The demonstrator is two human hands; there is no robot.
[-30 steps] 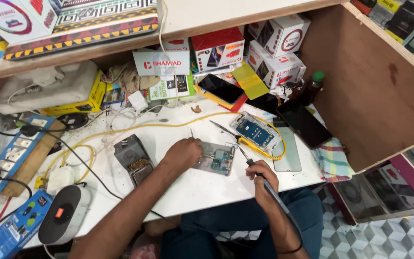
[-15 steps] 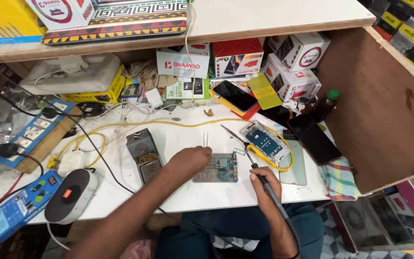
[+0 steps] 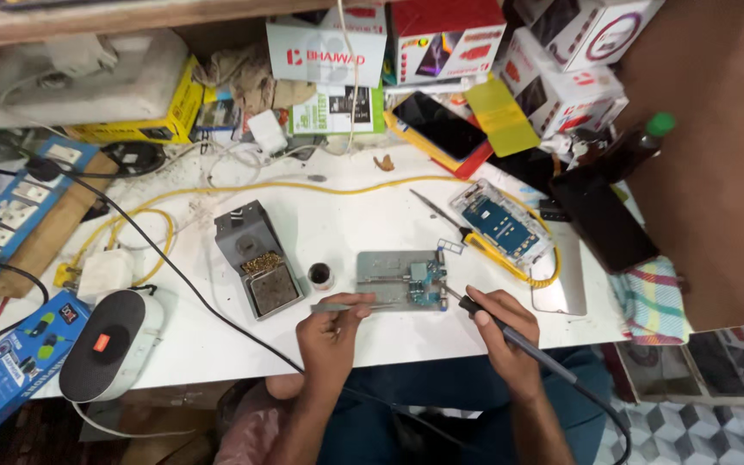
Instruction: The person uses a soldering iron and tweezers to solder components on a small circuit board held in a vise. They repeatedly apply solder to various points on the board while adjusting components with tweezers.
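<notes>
Left hand [image 3: 331, 331]: grasps tweezers [image 3: 350, 306] — tips toward 3 o'clock, at the board [image 3: 424, 284].
Right hand [image 3: 499, 325]: clenched on iron [image 3: 510, 334] — tip at 10 o'clock, touching board.

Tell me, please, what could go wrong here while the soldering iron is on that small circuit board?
The soldering iron in the right hand could slip and damage parts on the circuit board. Its cord may snag at the table edge. The left hand, holding tweezers, is near the tip and could be burned.
</notes>
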